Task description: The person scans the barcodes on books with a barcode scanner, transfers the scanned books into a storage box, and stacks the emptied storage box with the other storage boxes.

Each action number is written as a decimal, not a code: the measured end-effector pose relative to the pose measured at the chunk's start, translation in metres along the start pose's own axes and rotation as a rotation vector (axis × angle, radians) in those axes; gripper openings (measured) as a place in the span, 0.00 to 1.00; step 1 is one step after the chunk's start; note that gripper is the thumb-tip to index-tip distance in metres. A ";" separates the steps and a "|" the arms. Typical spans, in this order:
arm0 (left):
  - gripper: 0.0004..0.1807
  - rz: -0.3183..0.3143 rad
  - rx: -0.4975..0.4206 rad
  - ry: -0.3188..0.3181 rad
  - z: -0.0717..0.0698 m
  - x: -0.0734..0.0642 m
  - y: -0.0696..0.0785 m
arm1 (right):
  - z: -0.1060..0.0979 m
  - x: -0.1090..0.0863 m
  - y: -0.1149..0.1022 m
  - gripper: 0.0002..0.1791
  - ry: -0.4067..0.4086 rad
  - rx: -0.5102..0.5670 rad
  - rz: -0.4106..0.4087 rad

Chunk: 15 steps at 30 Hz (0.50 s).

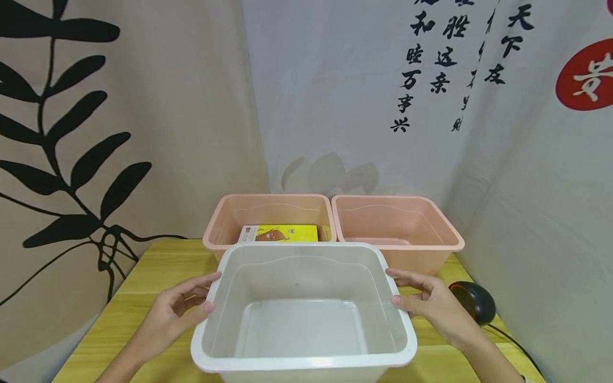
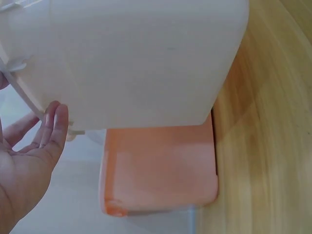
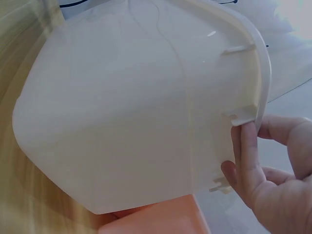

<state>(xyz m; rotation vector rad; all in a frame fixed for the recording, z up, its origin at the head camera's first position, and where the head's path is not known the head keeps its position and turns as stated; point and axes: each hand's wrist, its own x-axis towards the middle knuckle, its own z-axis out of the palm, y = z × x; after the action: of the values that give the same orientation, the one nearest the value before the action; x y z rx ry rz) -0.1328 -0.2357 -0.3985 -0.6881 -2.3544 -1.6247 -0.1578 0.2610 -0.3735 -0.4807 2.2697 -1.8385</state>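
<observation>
A white plastic bin (image 1: 304, 363) stands at the front middle of the table in the head view, its inside bare. My left hand (image 1: 174, 311) grips its left rim, thumb on top and fingers under the edge. On the opposite side my right hand (image 1: 433, 306) holds the right rim in the same way. The left wrist view shows the bin's outer wall (image 2: 131, 63) with my left fingers (image 2: 58, 124) beneath the lip. In the right wrist view, my right fingers (image 3: 248, 151) lie under the rim beside small moulded tabs.
Two pink bins stand side by side behind: the left pink bin (image 1: 217, 223) holds a yellow box (image 1: 292, 233), the right pink bin (image 1: 397, 255) shows a bare floor. A black round device (image 1: 481, 303) with a cable sits right on the wooden table (image 1: 158, 266). Printed curtains hang behind.
</observation>
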 end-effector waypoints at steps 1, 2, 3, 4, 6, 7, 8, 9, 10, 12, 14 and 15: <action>0.24 0.001 -0.003 -0.003 0.001 0.001 0.002 | -0.002 -0.001 -0.002 0.33 0.008 -0.001 0.003; 0.24 0.003 -0.004 -0.005 0.001 0.003 0.003 | -0.004 -0.002 -0.005 0.33 0.014 0.002 0.003; 0.24 0.007 -0.006 -0.008 0.002 0.005 0.005 | -0.006 -0.003 -0.007 0.32 0.018 0.004 0.002; 0.24 0.007 -0.009 -0.009 0.003 0.006 0.007 | -0.008 -0.004 -0.009 0.31 0.021 0.008 -0.002; 0.24 0.010 -0.017 -0.008 0.005 0.010 0.012 | -0.014 -0.006 -0.014 0.29 0.017 0.029 -0.017; 0.24 0.011 -0.018 -0.007 0.007 0.012 0.015 | -0.017 -0.007 -0.016 0.28 0.012 0.042 -0.030; 0.24 0.012 -0.020 -0.005 0.008 0.013 0.018 | -0.020 -0.007 -0.018 0.27 0.004 0.057 -0.044; 0.24 0.012 -0.024 -0.002 0.009 0.015 0.021 | -0.024 -0.008 -0.020 0.27 -0.004 0.076 -0.056; 0.24 0.013 -0.029 0.001 0.010 0.017 0.025 | -0.027 -0.008 -0.022 0.26 -0.013 0.098 -0.065; 0.24 0.016 -0.038 0.006 0.012 0.022 0.031 | -0.033 -0.008 -0.026 0.26 -0.031 0.145 -0.088; 0.23 0.026 -0.045 0.014 0.014 0.027 0.037 | -0.040 -0.008 -0.030 0.26 -0.038 0.173 -0.107; 0.23 0.036 -0.051 0.017 0.015 0.029 0.040 | -0.043 -0.008 -0.033 0.26 -0.041 0.184 -0.114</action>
<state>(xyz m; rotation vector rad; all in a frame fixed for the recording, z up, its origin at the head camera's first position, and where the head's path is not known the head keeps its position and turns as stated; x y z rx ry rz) -0.1376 -0.2026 -0.3583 -0.7189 -2.2833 -1.6737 -0.1605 0.2976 -0.3329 -0.6212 2.0610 -2.0473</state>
